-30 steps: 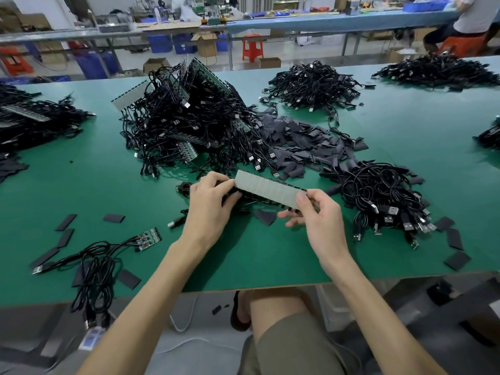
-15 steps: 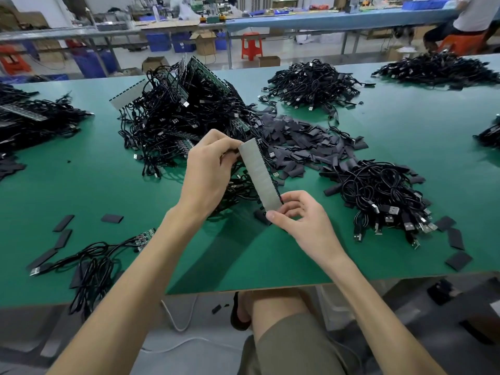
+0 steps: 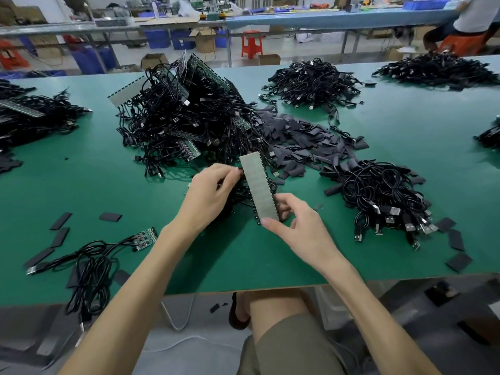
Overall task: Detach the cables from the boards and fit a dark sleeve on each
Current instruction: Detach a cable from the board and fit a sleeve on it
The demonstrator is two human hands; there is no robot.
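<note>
The long grey board (image 3: 258, 185) is held above the green worktop (image 3: 405, 147) at the centre of the frame, tilted so that its upper end points toward the top of the frame and its lower end toward the person. The left hand (image 3: 209, 193) is at the board's left edge near the upper end; its fingers (image 3: 230, 171) are pressed together in a pinch on a dark part at that edge, which is too small to identify. The right hand (image 3: 300, 226) supports the lower end: the thumb lies across the board's bottom corner and the remaining fingers curl behind its right edge, so the board is gripped between them. Black cables (image 3: 243, 193) hang from the board's left side down to the worktop between the two hands.

Behind the board, upper centre of the frame, lies a large heap of boards with cables (image 3: 184, 117) attached. To its right, touching it, is a spread pile of dark sleeves (image 3: 303, 142). At the right centre sits a pile of loose cables (image 3: 384, 201) with USB plugs facing the near edge. At the lower left, a small board with a coiled cable (image 3: 92, 261) lies on the worktop, with single sleeves scattered around it. Further cable piles occupy the upper right and the left edge of the frame.
</note>
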